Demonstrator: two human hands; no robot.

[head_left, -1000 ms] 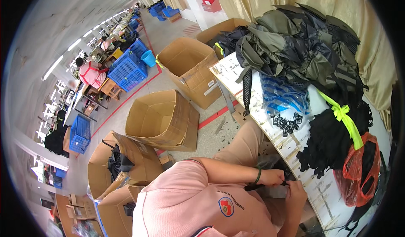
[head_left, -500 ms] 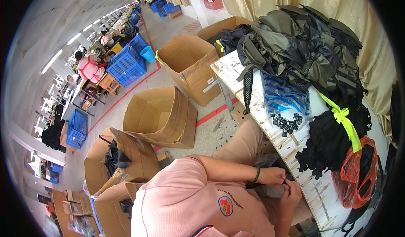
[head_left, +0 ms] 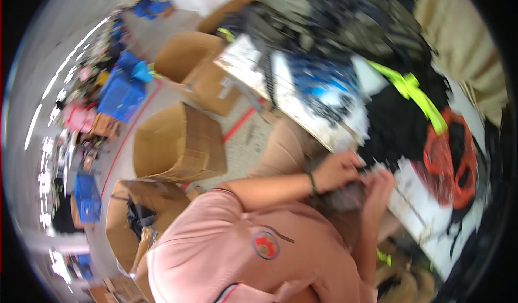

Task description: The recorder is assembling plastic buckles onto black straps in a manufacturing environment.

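Left hand (head_left: 335,173): fingers bent, tips pinching a small, narrow dark piece (head_left: 368,170), blurred. Right hand (head_left: 381,183): fingers curled, tips at the piece's other end; cannot tell if they grip. Piece lies between both hands, by the near edge of the white, scuffed bench (head_left: 431,238). On the bench: heap of black fabric strips (head_left: 386,117), bright yellow tie (head_left: 414,90), thin red plastic bag (head_left: 465,192) beside the heap.
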